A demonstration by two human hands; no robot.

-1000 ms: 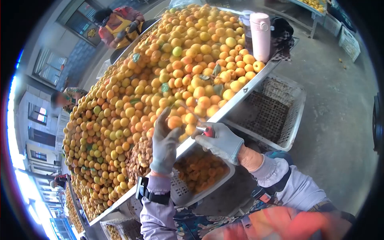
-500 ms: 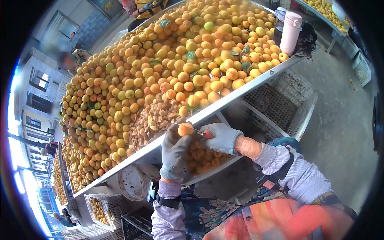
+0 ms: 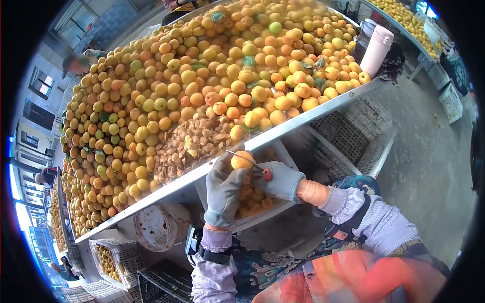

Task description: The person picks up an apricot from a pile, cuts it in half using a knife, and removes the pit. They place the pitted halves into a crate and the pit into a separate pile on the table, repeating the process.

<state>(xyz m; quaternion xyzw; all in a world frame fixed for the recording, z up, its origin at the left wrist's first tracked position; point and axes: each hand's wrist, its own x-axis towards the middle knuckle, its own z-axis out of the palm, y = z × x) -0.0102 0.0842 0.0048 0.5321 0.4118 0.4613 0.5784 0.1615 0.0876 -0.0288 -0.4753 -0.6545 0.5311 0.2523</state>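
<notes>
Matt pink bottle (image 3: pixel 377 52), shiny metal table edge (image 3: pixel 283 129)

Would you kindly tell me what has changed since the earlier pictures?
The left hand has drawn its fruit back from the heap, and the red-handled tool in the right hand now lies against it. Neither let go; heap and pink bottle stayed put.

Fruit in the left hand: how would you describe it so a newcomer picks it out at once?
Follow the near rim of the heaped table to the patch of brown pits. Just below there, the gloved left hand holds one round orange fruit. Unlike the fruits piled above, it is gripped in fingers, with a red-handled metal tool against it.
</notes>
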